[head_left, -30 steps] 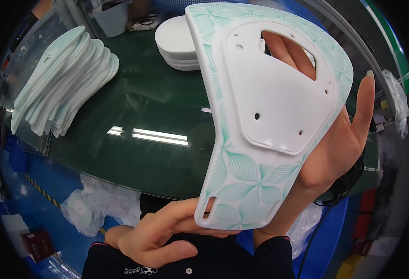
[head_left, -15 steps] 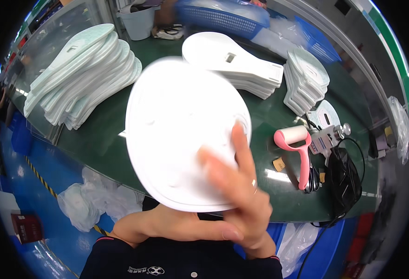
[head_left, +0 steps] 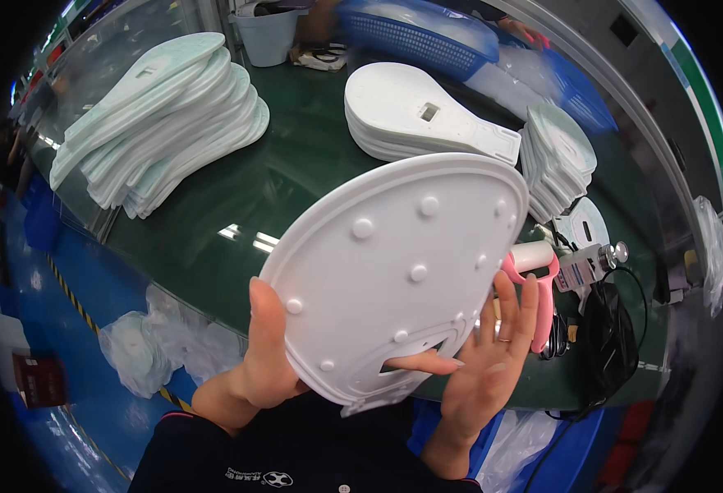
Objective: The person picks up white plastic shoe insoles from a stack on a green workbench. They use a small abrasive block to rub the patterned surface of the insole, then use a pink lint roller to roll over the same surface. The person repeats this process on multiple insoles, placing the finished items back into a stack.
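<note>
A white plastic panel (head_left: 361,287), rounded and with several round bumps on the face toward me, is tilted up in front of my chest. My left hand (head_left: 267,357) grips its lower left edge, thumb on the near side, the other fingers hidden behind it. One finger pokes through the slot near the panel's lower end, seemingly from the left hand. Beside the lower right edge, my right hand (head_left: 493,353) has its fingers stretched and apart. Whether it touches the panel, I cannot tell.
Paddle-shaped white pieces form a tall left stack (head_left: 164,123), a middle stack (head_left: 410,107) and a right stack (head_left: 558,156). A pink-handled roller (head_left: 534,259), a pump bottle (head_left: 583,264) and a black bag (head_left: 608,308) are at right. Blue baskets (head_left: 419,37) stand behind on the green table (head_left: 213,197).
The panel has turned, showing its bumpy face more plainly, and sits lower and further right. My right hand has moved off the panel's face to its right edge, fingers spread.
</note>
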